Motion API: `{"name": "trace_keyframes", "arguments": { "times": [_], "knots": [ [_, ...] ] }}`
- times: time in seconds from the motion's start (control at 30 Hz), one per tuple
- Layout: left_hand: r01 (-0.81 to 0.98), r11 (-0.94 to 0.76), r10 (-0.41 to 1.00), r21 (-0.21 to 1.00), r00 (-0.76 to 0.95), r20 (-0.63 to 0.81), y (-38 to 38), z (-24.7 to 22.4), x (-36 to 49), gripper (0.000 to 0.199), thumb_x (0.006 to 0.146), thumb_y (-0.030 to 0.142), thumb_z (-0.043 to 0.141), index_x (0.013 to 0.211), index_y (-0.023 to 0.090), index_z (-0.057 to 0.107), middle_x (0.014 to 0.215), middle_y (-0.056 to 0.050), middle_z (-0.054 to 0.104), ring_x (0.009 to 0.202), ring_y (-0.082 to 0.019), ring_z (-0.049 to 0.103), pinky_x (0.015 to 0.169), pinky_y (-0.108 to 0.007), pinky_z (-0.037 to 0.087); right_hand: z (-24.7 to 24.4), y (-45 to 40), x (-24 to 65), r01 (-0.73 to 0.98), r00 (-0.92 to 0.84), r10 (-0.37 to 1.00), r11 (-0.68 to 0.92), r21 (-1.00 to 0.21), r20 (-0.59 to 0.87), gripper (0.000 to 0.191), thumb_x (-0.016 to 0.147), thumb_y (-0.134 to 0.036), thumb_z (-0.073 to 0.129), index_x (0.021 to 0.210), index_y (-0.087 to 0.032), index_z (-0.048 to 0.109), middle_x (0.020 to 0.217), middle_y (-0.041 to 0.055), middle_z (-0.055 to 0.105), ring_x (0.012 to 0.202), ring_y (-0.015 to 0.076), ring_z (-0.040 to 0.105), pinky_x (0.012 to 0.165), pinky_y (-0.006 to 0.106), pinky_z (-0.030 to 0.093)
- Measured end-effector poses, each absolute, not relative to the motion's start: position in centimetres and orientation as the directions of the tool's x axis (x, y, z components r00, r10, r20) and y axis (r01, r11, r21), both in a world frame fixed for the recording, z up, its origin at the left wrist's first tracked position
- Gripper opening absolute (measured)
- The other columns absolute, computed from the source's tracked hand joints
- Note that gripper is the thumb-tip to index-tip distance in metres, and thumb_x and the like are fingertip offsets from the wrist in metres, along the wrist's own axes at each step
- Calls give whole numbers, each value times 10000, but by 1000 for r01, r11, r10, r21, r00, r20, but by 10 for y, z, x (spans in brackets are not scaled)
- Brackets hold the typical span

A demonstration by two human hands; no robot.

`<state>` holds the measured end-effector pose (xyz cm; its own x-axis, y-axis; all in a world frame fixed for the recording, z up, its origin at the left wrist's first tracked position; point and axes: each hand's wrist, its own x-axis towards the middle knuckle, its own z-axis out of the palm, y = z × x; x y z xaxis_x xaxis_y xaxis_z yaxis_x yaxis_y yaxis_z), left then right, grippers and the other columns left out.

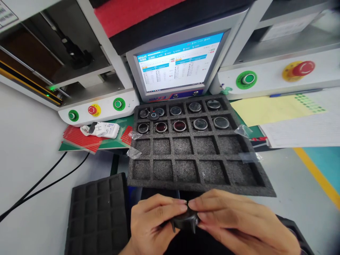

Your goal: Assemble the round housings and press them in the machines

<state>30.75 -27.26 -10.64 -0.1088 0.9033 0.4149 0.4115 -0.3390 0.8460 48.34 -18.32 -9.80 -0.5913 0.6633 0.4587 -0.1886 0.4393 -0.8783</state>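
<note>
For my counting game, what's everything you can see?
Tray: one, grey, centre
Discs: ten, mostly dark, two reddish, tray's far rows
Small gadget: one, black, atop tray
Tape: four, clear, tray's sides
Second tray: one, black, lower left
Screen: one, grey, behind tray
Machines: two, pale, beside screen
Buttons: three green, two red, machines
Plastic gadget: one, white, left
Stickers: many, red, left
Cables: two, black, lower left
Pen: one, blue, right
Papers: unclear, yellow and white, right
Padding: unclear, red and black, top
Held part: one, black, lower middle
Left hand, right hand: two, bare, holding part
</note>
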Motion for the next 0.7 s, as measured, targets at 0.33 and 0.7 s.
{"name": "trace_keyframes", "arguments": {
  "times": [0.33, 0.7],
  "knots": [
    [354, -330, 935, 875, -9, 356, -269, -106, 306, 170, 913, 200, 665, 1058, 198, 755, 859, -85, 798, 705, -164, 773, 651, -190, 636, -93, -163, 491, -112, -843, 475, 304, -946, 252, 160, 995, -220, 580, 906, -220, 713, 857, 49, 719, 771, 162, 700, 677, 240, 581],
    [342, -369, 912, 864, -44, 407, -269, -109, 307, 211, 898, 181, 682, 1099, 198, 744, 893, -91, 797, 738, -178, 776, 660, -202, 641, -116, -181, 494, -196, -683, 634, 321, -926, 364, 241, 950, -136, 639, 1142, -266, 575, 959, 22, 716, 840, 156, 709, 759, 259, 585]
  ]
}}
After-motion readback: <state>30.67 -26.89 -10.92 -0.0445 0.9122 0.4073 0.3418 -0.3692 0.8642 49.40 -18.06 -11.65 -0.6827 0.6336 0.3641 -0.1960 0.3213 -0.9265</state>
